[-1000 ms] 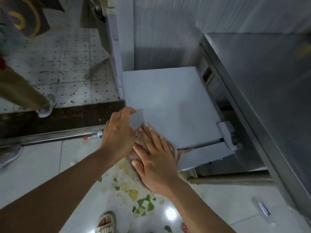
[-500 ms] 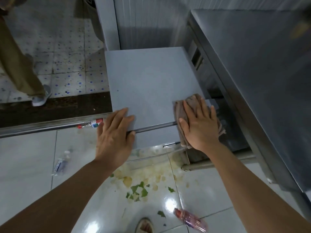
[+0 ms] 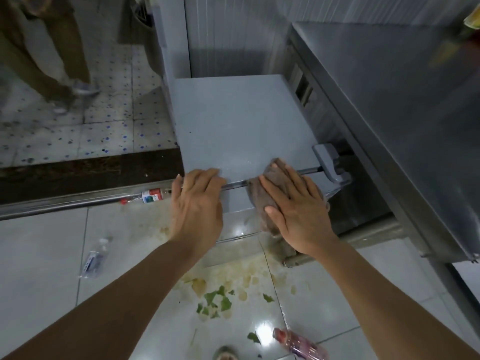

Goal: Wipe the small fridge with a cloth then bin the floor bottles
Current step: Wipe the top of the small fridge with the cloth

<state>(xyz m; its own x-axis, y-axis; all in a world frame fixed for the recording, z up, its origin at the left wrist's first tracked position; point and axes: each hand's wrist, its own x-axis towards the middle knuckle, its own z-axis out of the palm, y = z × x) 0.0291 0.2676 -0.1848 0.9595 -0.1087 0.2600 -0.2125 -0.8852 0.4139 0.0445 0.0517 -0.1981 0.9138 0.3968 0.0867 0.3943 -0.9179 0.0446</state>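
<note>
Glossy white floor [image 3: 39,255], steel counter [image 3: 389,100] on the right, small fridge [image 3: 233,120] tucked beside it. Left hand [image 3: 197,201] lies flat on its front edge. Right hand [image 3: 298,211], fingers straight, presses the cloth [image 3: 262,203] there. Red-capped bottle [image 3: 150,196], clear bottle [image 3: 94,257] and pink bottle [image 3: 298,342] lie on the tiles.

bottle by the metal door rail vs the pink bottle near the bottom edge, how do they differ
Colour: the rail bottle is clear with a red, white and green label; the pink bottle is tinted pink all over. Place: the rail bottle lies along the metal rail; the pink bottle lies on open white tile near the leaf scraps. Both lie on their sides with reddish caps, not yet binned.
</note>
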